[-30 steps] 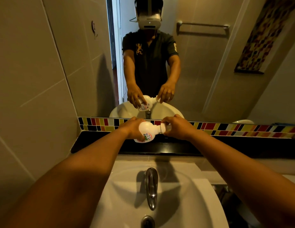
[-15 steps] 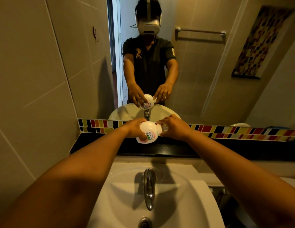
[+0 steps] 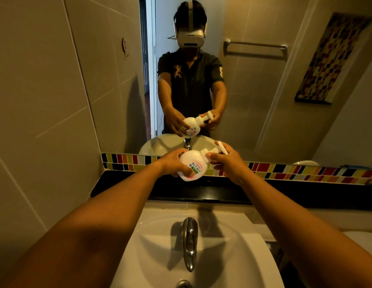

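A white soap pump bottle (image 3: 192, 166) with a printed label is held tilted on its side above the black ledge (image 3: 127, 186), its pump end pointing right. My left hand (image 3: 174, 163) grips the round body from the left. My right hand (image 3: 226, 161) curls round the white pump head (image 3: 217, 150) and neck. The pump head sticks out past my right fingers. The mirror (image 3: 253, 90) ahead shows the same hold from the front.
Below my arms lies a white sink basin (image 3: 143, 256) with a chrome tap (image 3: 190, 242) and a drain. A band of coloured tiles (image 3: 295, 170) runs under the mirror. Beige tiled wall stands close on the left.
The pump head has come out further to the right with my right hand. The bottle has shifted slightly, and the camera has tipped a little.
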{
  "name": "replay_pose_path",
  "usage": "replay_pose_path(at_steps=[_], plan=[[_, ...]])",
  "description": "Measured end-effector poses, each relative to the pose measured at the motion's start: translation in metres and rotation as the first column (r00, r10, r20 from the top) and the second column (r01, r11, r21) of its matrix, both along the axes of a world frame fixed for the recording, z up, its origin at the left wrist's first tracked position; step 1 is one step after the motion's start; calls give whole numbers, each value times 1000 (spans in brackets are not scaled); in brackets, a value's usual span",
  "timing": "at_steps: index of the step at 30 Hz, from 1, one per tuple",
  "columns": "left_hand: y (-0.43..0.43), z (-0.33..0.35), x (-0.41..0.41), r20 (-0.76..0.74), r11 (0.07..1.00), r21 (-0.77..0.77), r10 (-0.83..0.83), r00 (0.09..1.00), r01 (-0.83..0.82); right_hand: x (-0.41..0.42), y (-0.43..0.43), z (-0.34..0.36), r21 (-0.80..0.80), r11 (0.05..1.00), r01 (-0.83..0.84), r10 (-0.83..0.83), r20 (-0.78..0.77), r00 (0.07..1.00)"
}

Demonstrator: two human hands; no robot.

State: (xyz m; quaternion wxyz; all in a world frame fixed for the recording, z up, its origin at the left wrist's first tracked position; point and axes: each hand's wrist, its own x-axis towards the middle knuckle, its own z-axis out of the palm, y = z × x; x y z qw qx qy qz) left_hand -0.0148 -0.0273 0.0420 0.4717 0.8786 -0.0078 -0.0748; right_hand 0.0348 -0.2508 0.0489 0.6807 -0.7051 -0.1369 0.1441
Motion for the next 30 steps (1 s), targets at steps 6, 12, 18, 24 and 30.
replay_pose_path(at_steps=[6, 12, 18, 24, 30], plan=[[-2, 5, -2, -36, 999, -40, -22, 999, 20, -5, 2, 3, 90, 996, -28, 35, -76, 997], [8, 12, -4, -233, 979, -197, -88, 969, 42, -3, -1, 16, 77, 993, -91, 97, -91, 991], [4, 17, 1, -206, 974, -218, -105, 973, 59, -2, 5, 14, -38, 999, 6, -8, -61, 998], [2, 14, 4, -164, 977, -203, -93, 982, 58, -3, 14, 19, -226, 969, 101, -94, 39, 995], [7, 21, 6, -146, 973, -219, -113, 983, 80, 5, 3, 24, -73, 992, -101, 96, -75, 993]])
